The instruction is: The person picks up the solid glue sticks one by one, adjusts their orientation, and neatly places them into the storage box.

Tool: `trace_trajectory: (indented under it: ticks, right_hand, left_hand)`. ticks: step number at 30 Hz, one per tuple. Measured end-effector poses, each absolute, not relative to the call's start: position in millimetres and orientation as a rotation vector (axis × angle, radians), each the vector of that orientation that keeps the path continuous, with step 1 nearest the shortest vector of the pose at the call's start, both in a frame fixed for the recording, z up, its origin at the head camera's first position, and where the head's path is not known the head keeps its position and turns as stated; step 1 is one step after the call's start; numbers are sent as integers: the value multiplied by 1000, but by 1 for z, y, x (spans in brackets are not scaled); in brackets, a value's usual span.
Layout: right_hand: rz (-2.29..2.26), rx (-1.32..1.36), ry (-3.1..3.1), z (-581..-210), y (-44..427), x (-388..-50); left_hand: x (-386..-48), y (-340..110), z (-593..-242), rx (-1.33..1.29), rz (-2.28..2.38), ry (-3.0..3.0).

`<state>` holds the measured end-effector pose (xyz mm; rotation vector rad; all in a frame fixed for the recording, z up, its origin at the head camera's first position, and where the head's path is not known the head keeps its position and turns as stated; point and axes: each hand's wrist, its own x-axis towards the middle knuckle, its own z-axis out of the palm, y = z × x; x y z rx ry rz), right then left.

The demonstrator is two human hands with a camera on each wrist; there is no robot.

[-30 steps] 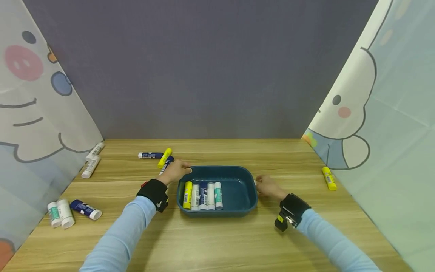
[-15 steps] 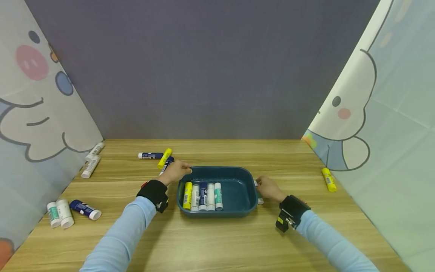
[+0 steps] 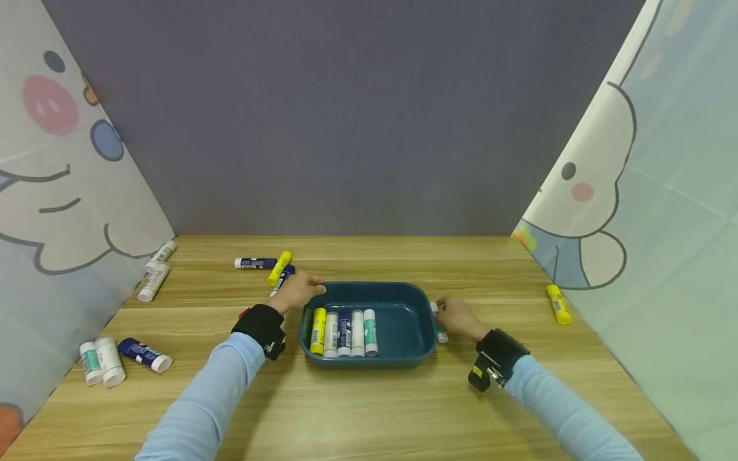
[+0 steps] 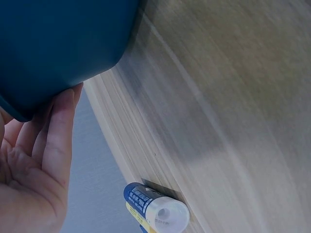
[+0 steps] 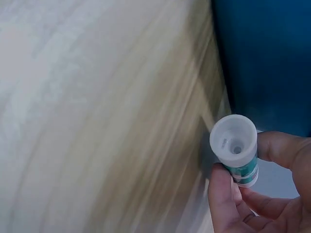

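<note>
A dark teal plastic tray (image 3: 403,330) stands mid-table. Side by side in its left part lie several glue sticks: yellow, white, a navy one (image 3: 344,333) and a green-and-white one (image 3: 371,333). My left hand (image 3: 296,291) holds the tray's rim at the back left corner; in the left wrist view its fingers (image 4: 60,128) lie against the outer wall, the thumb mostly hidden. Just outside the tray's right wall, my right hand (image 3: 458,318) pinches another green-and-white glue stick (image 5: 245,170) between thumb and fingers. In the head view that hand covers its middle.
Behind my left hand lie two navy glue sticks (image 3: 255,263) and a yellow one (image 3: 279,268). More glue sticks lie at the left edge: white ones (image 3: 154,282), a green-and-white one (image 3: 91,363) and a navy one (image 3: 145,355). Far right is a yellow glue stick (image 3: 558,304).
The lower end of the glue stick in my right hand has come into view beside the tray. My left hand and the tray stay put.
</note>
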<state>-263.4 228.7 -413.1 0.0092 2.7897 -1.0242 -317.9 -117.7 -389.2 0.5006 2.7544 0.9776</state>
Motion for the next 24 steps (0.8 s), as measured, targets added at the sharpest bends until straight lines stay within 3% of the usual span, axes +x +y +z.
trace_trajectory:
  ticks: [12, 24]
  right_hand:
    - [-1328, 16, 2592, -378, 239, -271]
    - [-1451, -2, 2506, -348, 220, -271]
  left_hand:
    - [-316, -118, -388, 505, 992, 2760]
    - [-316, -118, -387, 510, 1001, 2747]
